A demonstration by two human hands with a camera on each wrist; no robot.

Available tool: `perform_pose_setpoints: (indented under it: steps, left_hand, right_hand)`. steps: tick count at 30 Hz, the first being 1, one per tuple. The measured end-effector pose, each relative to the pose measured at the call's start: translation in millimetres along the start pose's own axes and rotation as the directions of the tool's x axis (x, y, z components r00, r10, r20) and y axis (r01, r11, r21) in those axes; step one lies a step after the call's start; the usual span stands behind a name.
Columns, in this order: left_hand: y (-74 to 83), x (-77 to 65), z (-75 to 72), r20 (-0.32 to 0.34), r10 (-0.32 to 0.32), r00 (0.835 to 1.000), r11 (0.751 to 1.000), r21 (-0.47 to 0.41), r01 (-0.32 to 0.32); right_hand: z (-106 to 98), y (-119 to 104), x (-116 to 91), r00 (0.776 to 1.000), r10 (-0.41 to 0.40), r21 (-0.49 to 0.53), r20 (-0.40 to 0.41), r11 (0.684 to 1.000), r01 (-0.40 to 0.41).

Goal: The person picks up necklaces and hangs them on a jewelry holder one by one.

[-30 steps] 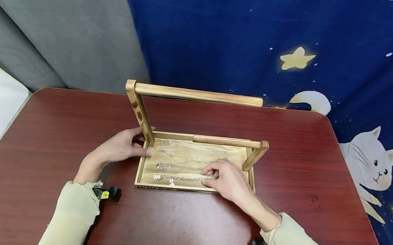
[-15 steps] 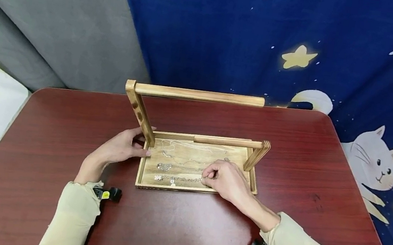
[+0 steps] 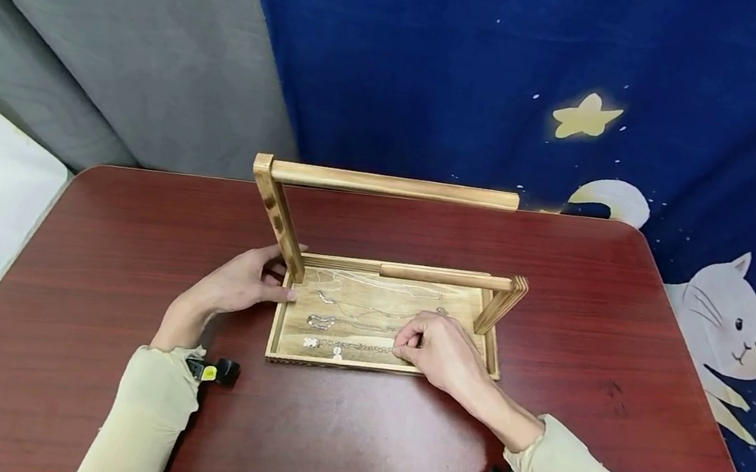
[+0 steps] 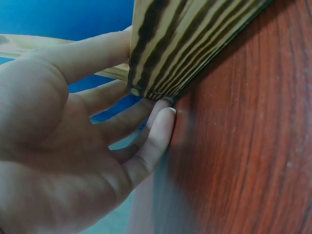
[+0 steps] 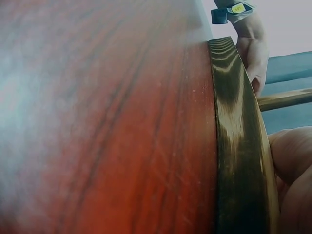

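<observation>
A shallow wooden jewellery tray point(image 3: 274, 334) with upright posts and two crossbars stands on the table. Several thin silver chains lie across its floor. Along the front wall runs the nearest necklace point(image 3: 362, 347), with a small flower-like end at left and a pale round charm. My right hand point(image 3: 442, 350) pinches its right end between thumb and index finger; in the right wrist view the front wall hides the fingertips. My left hand point(image 3: 237, 281) holds the tray's left end, thumb over the rim and fingers by the post point(image 3: 281, 226); the left wrist view shows fingers along the outer side.
The upper crossbar point(image 3: 395, 186) reaches over the tray's back, with a lower crossbar point(image 3: 445, 277) in front of it. A short post point(image 3: 502, 306) rises just right of my right hand. The dark red table point(image 3: 349, 442) ends at curtains point(image 3: 430, 74) behind.
My right thumb and index finger have come together on the front necklace's right end. My left hand stays at the tray's left end. The head view has shifted slightly.
</observation>
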State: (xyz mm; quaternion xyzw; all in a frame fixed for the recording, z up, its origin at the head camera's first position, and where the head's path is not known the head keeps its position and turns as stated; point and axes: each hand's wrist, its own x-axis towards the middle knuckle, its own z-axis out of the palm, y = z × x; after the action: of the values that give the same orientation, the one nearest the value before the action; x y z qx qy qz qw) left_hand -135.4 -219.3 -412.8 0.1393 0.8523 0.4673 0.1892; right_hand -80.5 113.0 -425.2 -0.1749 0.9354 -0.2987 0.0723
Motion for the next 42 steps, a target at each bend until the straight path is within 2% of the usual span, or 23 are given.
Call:
perform_pose_setpoints:
  steps: [7,17,24,35,42]
  left_hand:
    - [-0.2,1.5,0.1,-0.001,-0.02,1.0,1.0,-0.013,0.02]
    - [-0.9,0.2,0.2,0.003,0.001,1.0,0.998,-0.065,-0.001]
    - [0.0,-0.7,0.1,-0.006,-0.012,1.0,1.0,-0.019,0.012]
    - [-1.7,-0.4,0.2,-0.01,-0.008,1.0,1.0,0.009,0.008]
    - [-0.8,-0.7,-0.1,-0.008,-0.012,1.0,1.0,0.008,0.012]
  right_hand:
    - [-0.5,-0.7,-0.8,0.999,-0.038,-0.037,-0.015,0.999,0.037]
    - [-0.4,0.7,-1.0,0.999,-0.054,0.036,-0.006,0.998,0.054]
    - [-4.0,-0.2,-1.9,0.996,-0.086,0.079,-0.033,0.993,0.088]
    - [-15.0,-5.1,-3.9,0.998,-0.026,0.17,0.056,0.985,0.016]
    - [-18.2,-6.9,-4.7,0.997,-0.04,0.217,0.061,0.976,0.026]
